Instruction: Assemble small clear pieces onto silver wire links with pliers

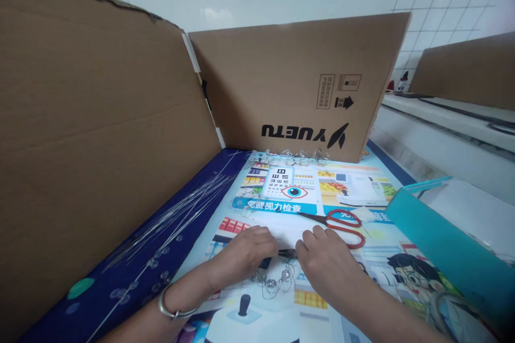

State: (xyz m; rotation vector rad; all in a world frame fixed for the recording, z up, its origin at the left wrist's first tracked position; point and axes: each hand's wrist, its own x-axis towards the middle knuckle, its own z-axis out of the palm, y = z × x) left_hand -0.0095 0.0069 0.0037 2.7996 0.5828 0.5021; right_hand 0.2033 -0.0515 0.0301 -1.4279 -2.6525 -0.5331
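Note:
My left hand [245,252], with a metal bangle on its wrist, is closed in a pinch at the middle of the printed mat. A thin wire strand with clear beads [271,283] hangs below its fingers. My right hand [324,257] is wrapped around a pair of dark-jawed pliers [287,253]. The plier jaws point left and reach the left fingertips. What exactly the jaws grip is hidden by the fingers. Just beyond the right hand lie red-handled scissors [317,220], blades pointing left.
Cardboard panels [257,86] wall off the left and back. Another beaded strand [298,158] lies along the back panel. Long clear strips [173,220] and loose clear beads [153,262] rest on the blue surface at left. A turquoise box [442,246] stands at right.

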